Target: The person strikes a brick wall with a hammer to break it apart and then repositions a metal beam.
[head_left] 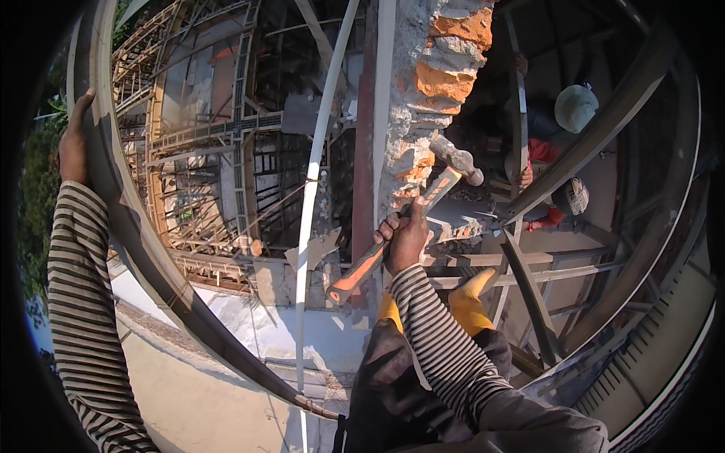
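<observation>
My right hand [408, 240] is closed around the handle of a hammer [442, 183]. The handle is orange and grey, and its lower end sticks out to the left below my fist. The worn metal head lies at the upper right, against or just over the broken edge of a brick wall [445, 79] with exposed orange brick and crumbling grey mortar. At the far left my left hand [75, 147] grips a long dark beam [136, 204], which bends across the view. Part of its fingers is hidden behind the beam.
A white pipe [311, 189] runs upright left of the wall. Wooden scaffolding [243, 136] stands far below. My yellow boots [472, 306] are near metal beams [529, 294]. Below right are two people, one in a pale helmet [576, 108], one in a patterned head covering [576, 198].
</observation>
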Tool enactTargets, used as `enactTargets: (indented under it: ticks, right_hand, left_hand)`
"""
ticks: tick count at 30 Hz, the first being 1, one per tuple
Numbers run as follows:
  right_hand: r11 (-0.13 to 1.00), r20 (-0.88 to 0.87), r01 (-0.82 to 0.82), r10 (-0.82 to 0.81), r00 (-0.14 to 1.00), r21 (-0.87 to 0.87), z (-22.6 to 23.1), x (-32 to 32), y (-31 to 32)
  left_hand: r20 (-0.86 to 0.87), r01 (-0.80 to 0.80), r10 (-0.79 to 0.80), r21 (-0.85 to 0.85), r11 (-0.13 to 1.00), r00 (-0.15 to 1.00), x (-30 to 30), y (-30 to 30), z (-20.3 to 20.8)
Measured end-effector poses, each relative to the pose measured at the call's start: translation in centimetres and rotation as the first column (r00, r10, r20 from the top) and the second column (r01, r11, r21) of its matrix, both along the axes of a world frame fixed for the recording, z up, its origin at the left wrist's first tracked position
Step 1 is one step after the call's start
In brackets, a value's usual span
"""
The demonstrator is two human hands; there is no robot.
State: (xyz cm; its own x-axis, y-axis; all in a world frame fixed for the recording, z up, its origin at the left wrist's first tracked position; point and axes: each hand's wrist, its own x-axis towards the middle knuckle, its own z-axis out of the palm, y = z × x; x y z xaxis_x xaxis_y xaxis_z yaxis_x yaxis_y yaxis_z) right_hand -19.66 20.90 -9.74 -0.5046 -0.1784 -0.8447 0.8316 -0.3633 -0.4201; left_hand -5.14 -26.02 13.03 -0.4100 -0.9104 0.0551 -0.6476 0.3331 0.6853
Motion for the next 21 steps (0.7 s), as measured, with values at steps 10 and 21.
enactTargets:
  ticks: [10,21]
  right_hand:
    - [0.992,-0.027,0.121,-0.122,0.992,-0.034,0.2,-1.8,3.5]
    - [0.996,-0.028,0.048,-0.05,0.998,-0.072,1.9,-3.2,6.2]
  left_hand:
    - [0.048,-0.125,0.124,0.021,0.992,0.991,-1.4,2.4,0.4]
    - [0.044,-0.179,0.176,0.066,0.982,0.983,-0.6,2.1,0.5]
